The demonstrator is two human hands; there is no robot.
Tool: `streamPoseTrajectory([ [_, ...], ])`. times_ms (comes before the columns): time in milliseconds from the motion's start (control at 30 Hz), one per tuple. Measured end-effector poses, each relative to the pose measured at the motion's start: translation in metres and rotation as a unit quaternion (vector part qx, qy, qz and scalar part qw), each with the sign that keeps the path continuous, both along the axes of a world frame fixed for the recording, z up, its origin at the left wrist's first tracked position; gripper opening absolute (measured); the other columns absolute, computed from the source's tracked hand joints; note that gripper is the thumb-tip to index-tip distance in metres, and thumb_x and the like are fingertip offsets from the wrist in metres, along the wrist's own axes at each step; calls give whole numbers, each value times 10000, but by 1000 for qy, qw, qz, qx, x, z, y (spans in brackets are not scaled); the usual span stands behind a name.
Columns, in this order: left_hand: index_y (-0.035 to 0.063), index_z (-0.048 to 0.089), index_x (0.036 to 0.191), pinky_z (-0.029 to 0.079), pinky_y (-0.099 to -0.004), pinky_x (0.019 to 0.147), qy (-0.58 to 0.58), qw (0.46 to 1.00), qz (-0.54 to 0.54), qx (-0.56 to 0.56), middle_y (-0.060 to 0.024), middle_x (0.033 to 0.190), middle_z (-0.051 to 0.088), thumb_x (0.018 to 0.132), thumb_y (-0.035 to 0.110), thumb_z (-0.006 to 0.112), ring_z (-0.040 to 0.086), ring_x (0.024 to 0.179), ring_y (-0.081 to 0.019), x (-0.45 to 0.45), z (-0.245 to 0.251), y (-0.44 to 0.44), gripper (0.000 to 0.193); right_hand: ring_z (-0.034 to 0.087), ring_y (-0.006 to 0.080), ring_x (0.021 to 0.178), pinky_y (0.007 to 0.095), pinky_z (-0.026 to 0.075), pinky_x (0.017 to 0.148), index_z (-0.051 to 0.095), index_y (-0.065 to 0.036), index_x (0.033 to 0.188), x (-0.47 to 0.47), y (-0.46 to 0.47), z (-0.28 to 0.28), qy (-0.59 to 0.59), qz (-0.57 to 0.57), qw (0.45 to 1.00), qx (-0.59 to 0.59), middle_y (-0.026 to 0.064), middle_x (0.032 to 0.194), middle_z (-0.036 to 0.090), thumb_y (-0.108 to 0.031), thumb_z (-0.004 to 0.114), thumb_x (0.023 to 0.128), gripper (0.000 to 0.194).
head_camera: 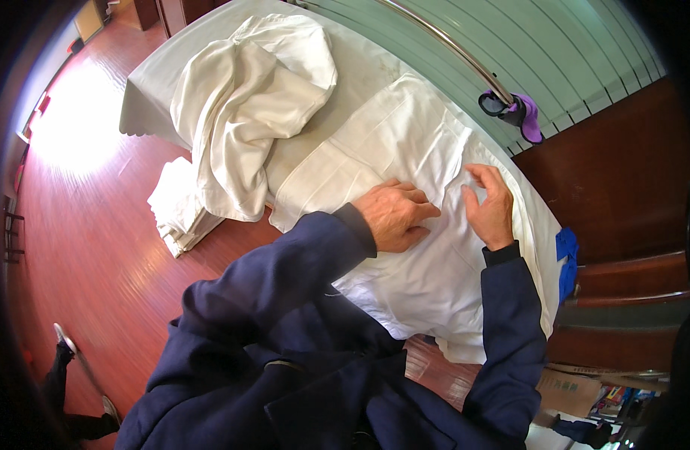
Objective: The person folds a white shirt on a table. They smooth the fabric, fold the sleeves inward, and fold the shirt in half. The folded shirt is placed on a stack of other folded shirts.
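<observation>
A white cloth garment (401, 152) lies spread and partly creased on the covered table in front of me. My left hand (394, 218) rests on it with the back of the hand up and the fingers pointing right. To its right, my right hand (490, 207) is over the cloth beside a raised crease, its thumb and fingers apart. Neither hand visibly grips the fabric. Farther left, a second white garment (266, 101) sits in a loose, rumpled heap, one part hanging over the table's near edge.
A pale tablecloth (154, 84) covers the table. Below its left side is a stack of folded white cloth (184, 219). A metal rail (452, 39) with a purple and black item (519, 115) runs along the far side. Blue cloth (568, 261) hangs right. Another person's legs (58, 371) show lower left.
</observation>
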State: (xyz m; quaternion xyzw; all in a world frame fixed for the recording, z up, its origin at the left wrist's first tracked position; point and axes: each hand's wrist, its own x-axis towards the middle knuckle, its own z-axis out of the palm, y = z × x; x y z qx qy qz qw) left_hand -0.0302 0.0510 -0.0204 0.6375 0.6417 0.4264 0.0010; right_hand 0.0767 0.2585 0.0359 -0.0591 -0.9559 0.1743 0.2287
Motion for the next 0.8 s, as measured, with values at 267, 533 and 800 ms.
streamPoseTrajectory([
  [267,148,715,1145,465,-393,869,38,999,2,19,-95,1052,662,816,314,735,621,997,-273,3,4,-2,369,542,344,1218,447,407,1030,572,-2,1300,-6,12,-36,-98,14,992,77,180,1327,589,-186,671,869,479],
  [533,127,758,969,472,-397,878,59,998,2,-5,-88,1136,656,769,233,753,620,1030,-264,2,0,-2,226,557,369,1167,431,450,1002,564,13,1268,-3,11,-43,-26,-45,997,-51,195,1277,595,-96,675,836,459],
  [800,127,758,909,465,-397,884,56,998,-5,-3,-81,1140,657,746,193,755,618,1023,-269,1,-2,-1,176,548,362,1179,421,450,1002,558,33,1270,-2,16,-59,-29,-2,997,72,182,1322,575,-118,655,859,448],
])
